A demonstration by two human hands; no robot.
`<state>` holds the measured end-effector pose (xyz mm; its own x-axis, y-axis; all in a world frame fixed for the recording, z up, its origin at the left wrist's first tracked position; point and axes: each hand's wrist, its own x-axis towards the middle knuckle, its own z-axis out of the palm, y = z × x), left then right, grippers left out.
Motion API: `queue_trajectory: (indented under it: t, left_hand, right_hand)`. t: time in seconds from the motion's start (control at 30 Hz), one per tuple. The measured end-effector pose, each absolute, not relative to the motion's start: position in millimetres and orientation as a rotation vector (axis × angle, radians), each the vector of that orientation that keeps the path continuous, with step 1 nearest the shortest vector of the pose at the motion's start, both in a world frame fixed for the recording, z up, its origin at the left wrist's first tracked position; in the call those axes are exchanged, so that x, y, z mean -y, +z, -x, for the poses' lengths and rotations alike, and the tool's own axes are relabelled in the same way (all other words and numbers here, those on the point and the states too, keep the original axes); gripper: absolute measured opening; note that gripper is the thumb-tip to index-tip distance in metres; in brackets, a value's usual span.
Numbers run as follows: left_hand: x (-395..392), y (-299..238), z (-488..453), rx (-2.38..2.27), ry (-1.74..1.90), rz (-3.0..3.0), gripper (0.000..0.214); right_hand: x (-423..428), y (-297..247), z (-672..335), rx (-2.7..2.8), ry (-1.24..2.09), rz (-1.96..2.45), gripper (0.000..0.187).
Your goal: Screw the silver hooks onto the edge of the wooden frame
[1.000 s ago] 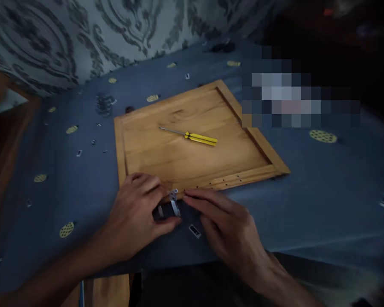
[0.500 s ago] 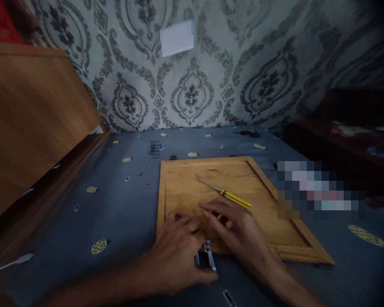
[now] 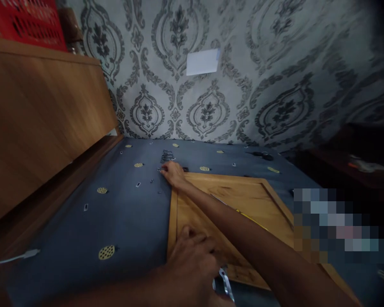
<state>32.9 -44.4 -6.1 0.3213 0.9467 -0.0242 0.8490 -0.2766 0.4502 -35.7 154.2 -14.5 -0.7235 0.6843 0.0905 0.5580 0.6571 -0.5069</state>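
Moved since the earlier frame: the right hand [image 3: 174, 174], previously over the near part of the wooden panel [image 3: 243, 196], now reaches past that panel's far left corner. Metal fitting [image 3: 225, 283] found at the panel's near edge, partly covered by the left hand [image 3: 195, 256]. Left thumb and fingers are clamped on the fitting, in the same place as before. The panel lies flat, its raised frame uppermost. On it rests a screwdriver [image 3: 251, 218] with a yellow handle (partly hidden behind the right forearm).

Right fingertips are drawn close together at a small metal part [image 3: 158, 170]; whether they grip it cannot be told. Two further small pieces [image 3: 152, 181] lie nearby, left of the panel. Just beyond the right hand sits a heap of dark hardware [image 3: 167, 156], and beside that hand a small dark block [image 3: 185, 169].

All stand on a blue cloth [image 3: 131, 230] with yellow prints. Farther out: black-handled scissors [image 3: 265, 156] (outline dim), a white cable plug [image 3: 31, 253] at left, a wooden cabinet [image 3: 45, 102] bearing a red basket [image 3: 28, 25], and a white sheet [image 3: 202, 62] against the patterned wall [image 3: 208, 111].
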Motion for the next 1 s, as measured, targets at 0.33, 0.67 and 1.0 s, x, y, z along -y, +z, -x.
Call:
queue_trajectory:
  t: [0.33, 0.67, 1.0]
  left_hand:
    - [37.6, -29.2, -33.9, -1.571, 0.330, -2.237, 0.059]
    - [50.2, 11.3, -30.6, -1.584, 0.276, -2.216, 0.039]
    - [50.8, 6.7, -27.7, -1.625, 0.301, -2.329, 0.024]
  right_hand:
    - [-160.9, -23.6, 61.1, 2.525, 0.731, 1.211, 0.037]
    - [-145.0, -2.3, 12.6, 2.106, 1.029, 0.976, 0.010]
    - [-81.4, -7.6, -160.7, 1.563, 1.494, 0.725, 0.035]
